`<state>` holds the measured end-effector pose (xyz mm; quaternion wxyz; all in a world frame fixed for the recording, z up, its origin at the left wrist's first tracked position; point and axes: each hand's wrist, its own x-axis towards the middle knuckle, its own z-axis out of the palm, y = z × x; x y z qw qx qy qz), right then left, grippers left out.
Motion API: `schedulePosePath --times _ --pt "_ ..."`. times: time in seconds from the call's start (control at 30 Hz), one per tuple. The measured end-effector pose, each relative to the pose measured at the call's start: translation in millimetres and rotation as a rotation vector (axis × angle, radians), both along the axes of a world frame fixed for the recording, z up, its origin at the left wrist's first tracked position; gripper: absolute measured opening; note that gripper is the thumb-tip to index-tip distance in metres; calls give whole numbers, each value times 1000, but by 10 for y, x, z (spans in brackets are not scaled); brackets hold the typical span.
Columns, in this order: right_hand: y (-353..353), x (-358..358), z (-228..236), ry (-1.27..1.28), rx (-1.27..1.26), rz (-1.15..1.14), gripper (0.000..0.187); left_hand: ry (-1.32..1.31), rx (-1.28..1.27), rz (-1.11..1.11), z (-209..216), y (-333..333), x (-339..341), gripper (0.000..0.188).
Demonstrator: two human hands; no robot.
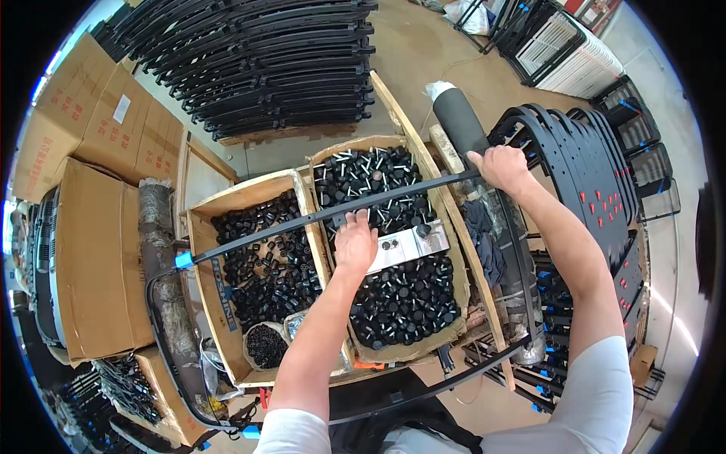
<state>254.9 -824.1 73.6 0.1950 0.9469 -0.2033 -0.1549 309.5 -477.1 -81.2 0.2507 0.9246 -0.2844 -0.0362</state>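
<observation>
A black metal tube frame (pixel 280 228) with rounded corners and blue tape on it spans in front of me, over the wooden bins. My right hand (pixel 501 168) grips its far right corner. At the middle of the far bar, my left hand (pixel 356 244) has its fingers bunched against the bar; whatever they pinch, if anything, is hidden. Just right of that hand lies a silver metal box (pixel 404 248) with black knobs. It rests on many black screw-in feet (pixel 408 299) with round heads and silver threaded studs, in the right bin.
The left wooden bin (pixel 198 227) holds small black caps (pixel 265 265) and a tub of tiny black parts (pixel 266 345). Dark curved bars (pixel 257 60) are stacked beyond. Cardboard boxes (pixel 102 257) stand left, black panels (pixel 582 166) right. A wrapped roll (pixel 459 121) lies behind my right hand.
</observation>
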Motion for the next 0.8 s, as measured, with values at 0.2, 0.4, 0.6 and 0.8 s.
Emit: schedulePosePath --times 0.2,0.4,0.6,0.8 --pt "-101 -97 -42 -68 57 28 54 -2 525 -29 -226 -361 187 47" --pt "-208 -146 -2 -32 130 -83 53 -48 559 -155 -180 -587 171 17" --pt "-372 -179 -113 -81 157 -50 59 -20 407 10 -111 -503 115 29" --pt "-234 -170 -33 -108 210 -112 64 384 -273 232 160 -217 -116 40"
